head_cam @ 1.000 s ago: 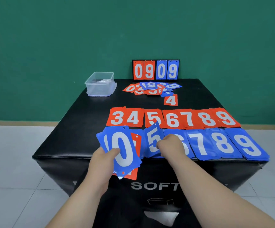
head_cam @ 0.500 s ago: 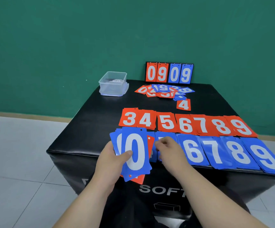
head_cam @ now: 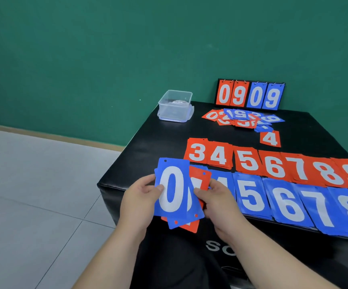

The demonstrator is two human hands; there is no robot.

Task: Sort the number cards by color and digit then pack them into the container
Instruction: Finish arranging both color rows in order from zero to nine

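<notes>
Left hand [head_cam: 139, 203] grips a fanned stack [head_cam: 173, 190] (blue 0 on top), thumb across its face. Right hand [head_cam: 217, 201] pinches a red card [head_cam: 201, 180] behind it. Beyond lie the blue row [head_cam: 283, 203], red row [head_cam: 273, 163], loose pile [head_cam: 242, 118], then the container [head_cam: 175, 106] far left.

Black padded block bench [head_cam: 169, 147], glossy leather-like cover, white lettering "SO" [head_cam: 221, 246] partly visible on its near face.
Black-backed flip scoreboard [head_cam: 250, 95], upright at the bench's far edge, showing red 0 9 and blue 0 9.
Plain dark green wall [head_cam: 106, 49] behind.
Pale grey tiled floor [head_cam: 33, 195], left.
Tan skirting strip [head_cam: 44, 135] where wall meets floor.
</notes>
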